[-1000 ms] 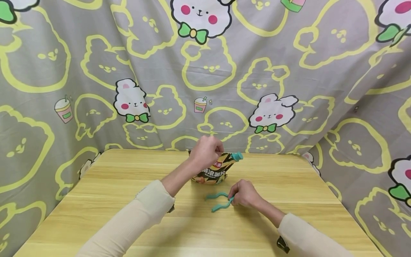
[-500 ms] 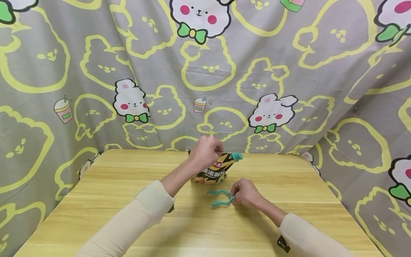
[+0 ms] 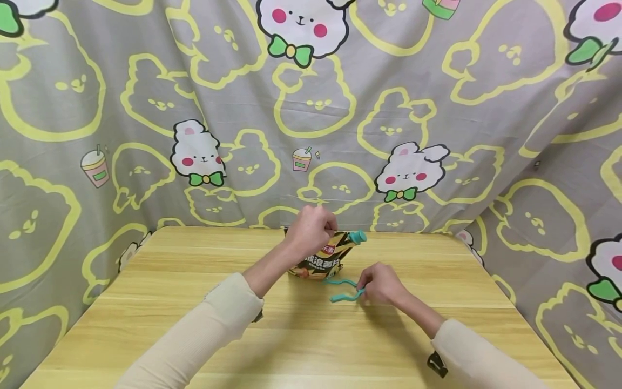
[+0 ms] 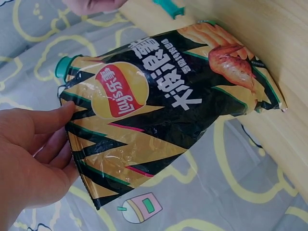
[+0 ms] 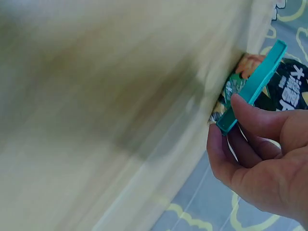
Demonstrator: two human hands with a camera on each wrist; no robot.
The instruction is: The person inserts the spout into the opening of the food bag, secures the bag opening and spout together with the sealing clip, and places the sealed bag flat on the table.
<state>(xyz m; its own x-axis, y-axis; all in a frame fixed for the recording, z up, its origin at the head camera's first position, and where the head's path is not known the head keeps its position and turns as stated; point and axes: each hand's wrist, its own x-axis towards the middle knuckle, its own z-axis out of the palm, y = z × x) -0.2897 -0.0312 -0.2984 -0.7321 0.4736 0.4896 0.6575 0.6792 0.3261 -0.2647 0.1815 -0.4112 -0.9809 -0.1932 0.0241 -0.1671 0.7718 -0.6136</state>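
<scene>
A black-and-gold bag of potato chips (image 3: 323, 262) stands upright near the table's back. My left hand (image 3: 311, 232) pinches its top edge between thumb and fingers, as the left wrist view shows (image 4: 38, 154). From the bag's top right corner sticks a round teal spout-like piece (image 3: 358, 237). My right hand (image 3: 381, 283) holds a teal clip (image 3: 346, 298) by one end, its two wavy arms apart and pointing left, in front of the bag's lower right. In the right wrist view, the clip (image 5: 257, 79) is between thumb and fingers and overlaps the bag.
The wooden table (image 3: 194, 324) spreads out around both hands. A grey curtain (image 3: 243, 108) with yellow outlines and rabbit prints hangs right behind the table's back edge and along both sides.
My right hand has carried the clip away from me and a little to the right, beside the bag's base. My left hand and the bag have stayed put.
</scene>
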